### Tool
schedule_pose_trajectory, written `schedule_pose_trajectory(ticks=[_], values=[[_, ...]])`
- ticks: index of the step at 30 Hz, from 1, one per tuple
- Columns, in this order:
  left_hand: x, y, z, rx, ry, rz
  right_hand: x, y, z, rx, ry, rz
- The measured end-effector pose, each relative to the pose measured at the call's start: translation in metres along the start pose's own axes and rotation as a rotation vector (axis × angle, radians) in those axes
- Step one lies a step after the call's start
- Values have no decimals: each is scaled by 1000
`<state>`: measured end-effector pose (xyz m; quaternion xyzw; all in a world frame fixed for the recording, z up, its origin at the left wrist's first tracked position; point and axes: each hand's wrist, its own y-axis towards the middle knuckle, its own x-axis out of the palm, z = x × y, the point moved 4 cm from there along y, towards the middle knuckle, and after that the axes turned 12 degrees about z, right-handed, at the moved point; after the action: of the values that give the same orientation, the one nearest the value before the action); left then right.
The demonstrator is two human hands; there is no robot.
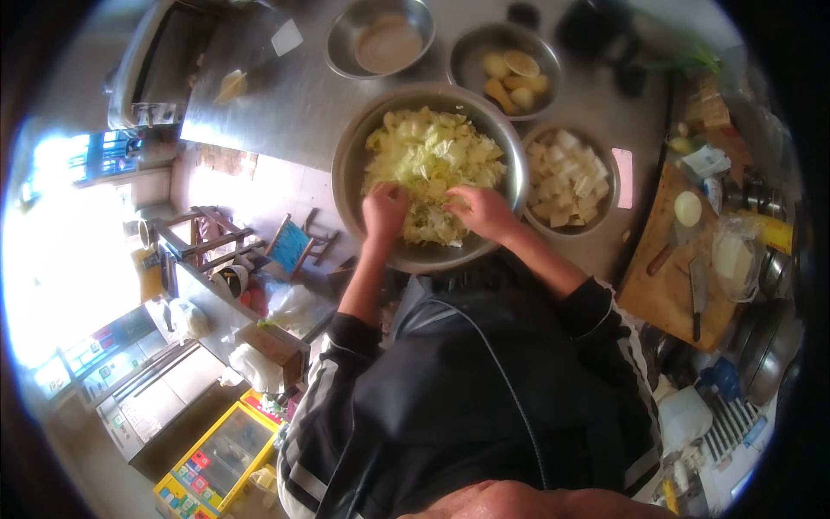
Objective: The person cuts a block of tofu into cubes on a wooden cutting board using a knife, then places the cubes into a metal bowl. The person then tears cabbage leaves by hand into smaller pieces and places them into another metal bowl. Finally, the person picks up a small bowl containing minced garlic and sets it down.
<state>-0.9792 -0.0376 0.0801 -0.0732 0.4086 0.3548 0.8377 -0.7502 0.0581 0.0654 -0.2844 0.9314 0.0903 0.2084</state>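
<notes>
A large stainless steel bowl (343, 188) holds a heap of torn or cut cabbage (434, 149), pale yellow-green, likely napa. My left hand (386, 211) is over the near left part of the heap, its fingers curled down at the leaves and partly hidden. From the near right, my right hand (480, 211) reaches in with thumb and fingertips bent towards each other at the cabbage. Whether either hand grips a piece is too unclear to see. Against the bowl's right side stands a smaller steel bowl (613, 194) of white cubes (567, 175), perhaps tofu or radish.
Behind are a steel basin (337, 55) and a steel bowl (457, 78) with peeled potatoes or similar vegetables (515, 81). A wooden cutting board (655, 285) at right carries a cleaver (699, 292), another knife (661, 258) and a pale round vegetable (688, 209). A folding stool (290, 245) stands left.
</notes>
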Motion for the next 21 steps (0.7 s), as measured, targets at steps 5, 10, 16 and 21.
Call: schedule_pose_trajectory(ticks=[5,10,16,21], values=[[-9,-13,-3,-535,-518,-217,4,9,-5,130,152,-63],[2,-71,30,-612,-617,-538,13,-2,-9,39,119,-216],[-10,-54,-1,-237,-132,-173,2,-14,16,12,-135,-11],[5,34,-46,-22,144,134,2,-12,7,-61,-177,55]])
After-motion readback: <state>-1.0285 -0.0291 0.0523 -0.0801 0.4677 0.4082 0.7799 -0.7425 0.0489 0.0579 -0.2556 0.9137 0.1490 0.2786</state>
